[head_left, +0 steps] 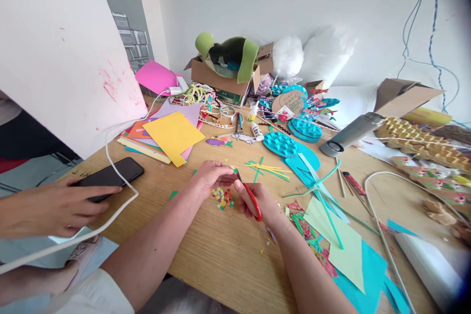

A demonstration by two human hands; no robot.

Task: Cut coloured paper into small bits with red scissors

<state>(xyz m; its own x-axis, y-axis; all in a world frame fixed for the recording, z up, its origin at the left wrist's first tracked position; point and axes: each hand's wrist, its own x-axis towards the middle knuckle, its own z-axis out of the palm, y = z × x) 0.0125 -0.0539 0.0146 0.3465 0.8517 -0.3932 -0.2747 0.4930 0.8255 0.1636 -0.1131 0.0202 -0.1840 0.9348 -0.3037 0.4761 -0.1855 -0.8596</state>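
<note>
My right hand (262, 202) is closed around scissors with red handles (254, 201), whose blades point up and away toward my left fingertips. My left hand (211, 177) pinches a small green paper strip (234, 169) right at the blades; most of the strip is hidden by the fingers. Under and between both hands lies a pile of tiny cut paper bits (222, 199) in red, yellow, green and white. Just beyond my right hand, thin yellow paper strips (274, 169) cross green ones on the table.
At left, another person's hand (79, 203) rests on a black phone (125, 170), with a white cable (110, 149) across it. Coloured paper sheets (172, 135) are stacked behind my left hand. Scraps (303, 225), a pale green sheet (340, 240) and a grey bottle (351, 133) stand or lie right.
</note>
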